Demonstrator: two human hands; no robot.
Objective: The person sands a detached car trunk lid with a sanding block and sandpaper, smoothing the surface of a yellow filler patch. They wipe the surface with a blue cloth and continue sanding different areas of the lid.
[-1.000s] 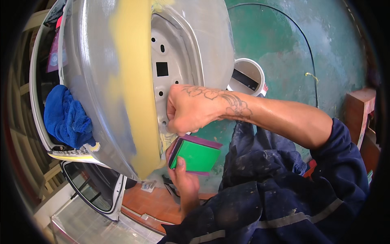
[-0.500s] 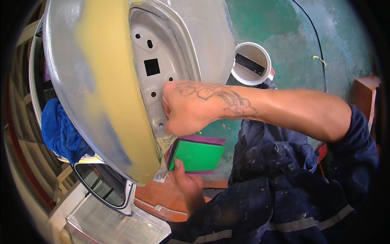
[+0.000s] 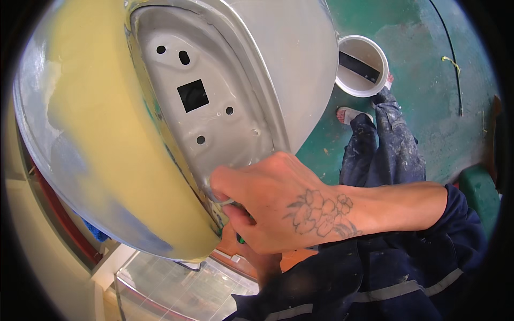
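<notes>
A car body panel, grey with a broad yellow filler band, curves along the left. Beside the band lies a bare grey lamp recess with several round holes and a square one. My right hand is at the recess's lower end, its fingers curled together in a pinch against the edge. A small pale edge shows between thumb and finger; what it belongs to I cannot make out. Below it, my left hand is mostly hidden behind the right. A sliver of the green sanding block shows by its fingers.
A white bucket with a dark bar across it stands on the green floor. A black cable runs at the far right. A blue cloth peeks out behind the panel. My legs stand near the bucket.
My view has shifted, so the panel fills more of it. The right hand has moved toward the recess's lower end, now covering most of the left hand and the green sanding block with purple sandpaper.
</notes>
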